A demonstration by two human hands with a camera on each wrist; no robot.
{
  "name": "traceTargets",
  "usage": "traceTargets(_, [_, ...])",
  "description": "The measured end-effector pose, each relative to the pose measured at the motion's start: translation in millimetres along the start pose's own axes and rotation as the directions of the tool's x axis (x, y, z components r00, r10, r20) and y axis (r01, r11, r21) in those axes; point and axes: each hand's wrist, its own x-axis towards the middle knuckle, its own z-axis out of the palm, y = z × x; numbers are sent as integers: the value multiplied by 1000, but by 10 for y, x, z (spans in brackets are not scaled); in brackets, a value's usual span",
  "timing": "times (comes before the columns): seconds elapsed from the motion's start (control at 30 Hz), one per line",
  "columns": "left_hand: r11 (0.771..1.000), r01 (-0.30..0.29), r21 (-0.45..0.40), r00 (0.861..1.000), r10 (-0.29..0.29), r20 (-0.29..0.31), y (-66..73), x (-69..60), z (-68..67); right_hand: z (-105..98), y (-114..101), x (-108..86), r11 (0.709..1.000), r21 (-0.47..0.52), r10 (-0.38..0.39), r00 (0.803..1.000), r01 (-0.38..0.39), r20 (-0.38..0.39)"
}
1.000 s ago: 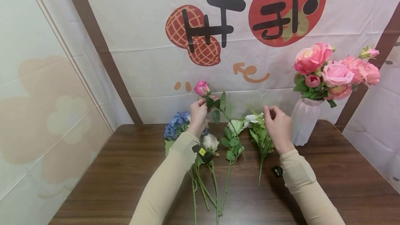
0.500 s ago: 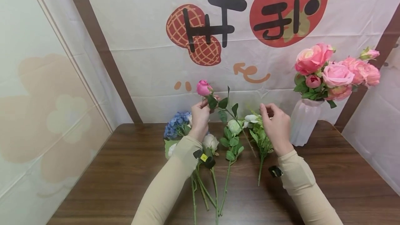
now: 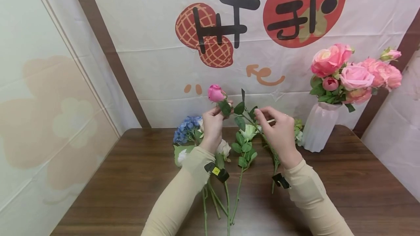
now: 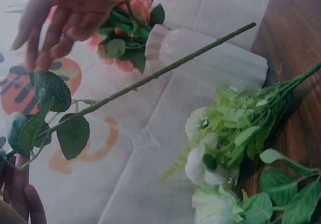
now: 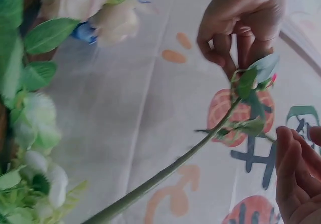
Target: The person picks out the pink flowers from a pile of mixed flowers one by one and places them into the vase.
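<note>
A single pink rose (image 3: pixel 216 93) is held up above the table, pinched just below its bloom by my left hand (image 3: pixel 212 126). Its long green stem (image 4: pixel 165 68) slants down and to the right, with dark green leaves (image 4: pixel 72 136) near the flower. My right hand (image 3: pixel 277 130) hovers by these leaves, its fingers loosely bent. In the left wrist view its fingertips lie close to the top leaf; contact cannot be told. The bloom is mostly hidden behind leaves and my left hand in the right wrist view (image 5: pixel 243 28).
On the brown table (image 3: pixel 131 188) lie a blue hydrangea (image 3: pixel 187 128), a cream rose (image 3: pixel 224 149), a pale green rose (image 3: pixel 249 133) and a leafy white-flowered bunch (image 4: pixel 235 123). A white vase (image 3: pixel 319 128) of pink flowers (image 3: pixel 356 77) stands back right, before a printed cloth (image 3: pixel 147 83).
My right hand has moved left from over the leafy bunch to the rose's leaves. The rose has shifted slightly right, its stem tilting further right, still in my left hand.
</note>
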Motion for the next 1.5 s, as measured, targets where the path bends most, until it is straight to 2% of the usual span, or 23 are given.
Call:
traceTargets(0.23, [998, 8, -60, 1000, -8, 4, -15, -104, 70, 37, -107, -5, 998, -5, -68, 996, 68, 59])
traceTargets(0.53, [995, 17, -103, 1000, -18, -5, -55, -190, 130, 82, -66, -11, 983, -155, -91, 993, 100, 69])
traceTargets(0.7, [990, 3, -138, 1000, -5, -18, -79, -230, 144, 77, -59, -26, 966, -242, -65, 990, 93, 123])
traceTargets(0.87, [987, -4, -159, 1000, 1, -20, -77, -266, 150, 73, -53, -33, 959, -271, -48, 988, 88, 150])
traceTargets(1.17, [986, 36, -166, 999, -38, -7, -85, -324, 148, 60, -85, -61, 930, -347, -59, 980, 124, 192])
traceTargets(1.3, [982, 62, -177, 998, -65, -13, -93, -342, 158, 54, -99, -69, 930, -348, -50, 977, 121, 208])
traceTargets(1.5, [974, 71, -213, 997, -72, 3, -130, -346, 169, 48, -107, -65, 936, -343, -9, 979, 80, 202])
